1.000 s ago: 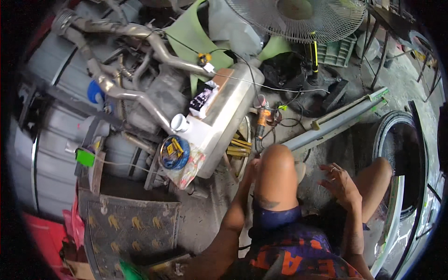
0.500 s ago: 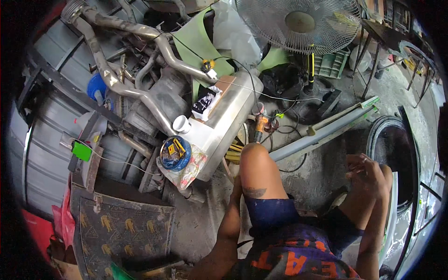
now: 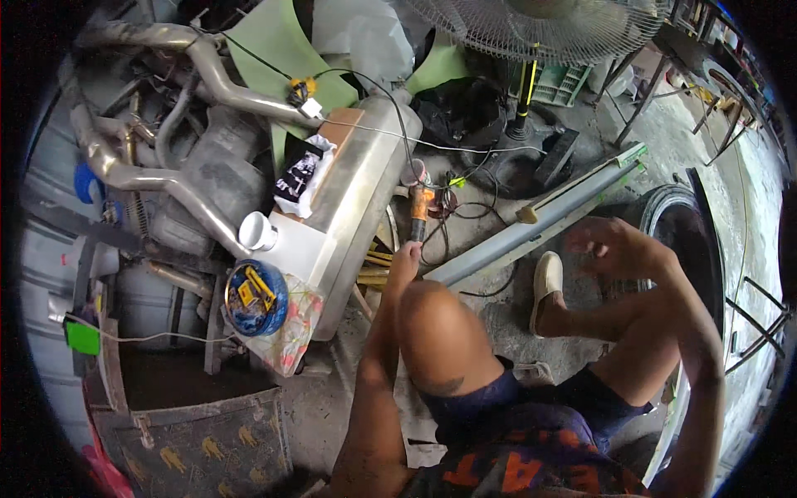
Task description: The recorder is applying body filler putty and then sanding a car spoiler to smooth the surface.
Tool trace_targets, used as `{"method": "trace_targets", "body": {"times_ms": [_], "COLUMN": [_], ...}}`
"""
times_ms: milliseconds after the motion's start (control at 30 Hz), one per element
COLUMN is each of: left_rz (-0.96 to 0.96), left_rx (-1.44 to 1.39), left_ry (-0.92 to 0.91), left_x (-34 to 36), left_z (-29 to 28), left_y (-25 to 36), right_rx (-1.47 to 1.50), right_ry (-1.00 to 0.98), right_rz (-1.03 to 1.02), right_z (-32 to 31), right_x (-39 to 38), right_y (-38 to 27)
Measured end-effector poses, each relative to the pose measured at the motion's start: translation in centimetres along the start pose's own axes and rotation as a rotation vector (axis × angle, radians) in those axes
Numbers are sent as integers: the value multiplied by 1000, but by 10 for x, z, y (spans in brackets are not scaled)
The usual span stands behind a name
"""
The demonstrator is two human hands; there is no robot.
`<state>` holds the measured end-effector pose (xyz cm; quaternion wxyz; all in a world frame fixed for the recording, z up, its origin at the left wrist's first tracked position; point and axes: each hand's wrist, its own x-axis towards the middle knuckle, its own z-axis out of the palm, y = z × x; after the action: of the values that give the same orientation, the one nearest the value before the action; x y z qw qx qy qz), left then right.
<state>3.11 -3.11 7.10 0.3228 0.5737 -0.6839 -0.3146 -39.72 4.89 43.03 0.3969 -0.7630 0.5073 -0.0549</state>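
My left hand (image 3: 405,262) is beside my raised knee, its fingers closed at the black handle end of an orange and black angle grinder (image 3: 422,203). The tool stands out from the hand toward a pinkish-red disc-shaped part, with a dark cable close by; my fingertips are partly hidden. My right hand (image 3: 613,246) hangs in the air above my other leg, holding nothing, its fingers loosely bent and apart. Left of the grinder is a large silver muffler (image 3: 365,183) carrying a white cup (image 3: 258,231), a black and white packet (image 3: 300,176) and a blue bowl (image 3: 280,309) with yellow items.
Bent metal exhaust pipes (image 3: 178,178) pile up at the left. A standing fan (image 3: 540,21) is at the back. A long grey metal profile (image 3: 531,228) lies across the floor, with coiled black cable beside it. A black round tub (image 3: 685,249) stands at the right.
My left hand has come out from behind my knee and reached the grinder's handle. My right hand has moved slightly up and left. The whole view has shifted, and my sandalled foot now shows.
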Motion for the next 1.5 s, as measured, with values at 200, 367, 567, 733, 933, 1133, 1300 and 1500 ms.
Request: {"method": "trace_targets", "body": {"times_ms": [200, 367, 567, 733, 933, 1133, 1300, 1500], "left_rz": [32, 137, -95, -159, -265, -304, -455, -787], "left_rx": [156, 670, 395, 116, -153, -565, -965, -1173], "left_ry": [-83, -375, -231, -270, -193, 123, -269, -222], "left_x": [78, 140, 152, 137, 113, 114, 111, 89], "left_z": [35, 95, 102, 88, 75, 110, 76, 49], "left_y": [-13, -7, -53, -40, -51, -32, 8, 30], "right_rx": [-331, -247, -184, -123, 126, 304, 210, 665], "right_ry": [-236, -105, -95, 273, 295, 60, -130, 81], "right_rz": [-122, -121, -93, 185, 56, -89, -3, 133], "right_z": [46, 129, 214, 279, 275, 233, 205, 171], "right_x": [206, 338, 438, 454, 429, 353, 315, 332], "right_y": [102, 215, 199, 208, 191, 126, 144, 147]}}
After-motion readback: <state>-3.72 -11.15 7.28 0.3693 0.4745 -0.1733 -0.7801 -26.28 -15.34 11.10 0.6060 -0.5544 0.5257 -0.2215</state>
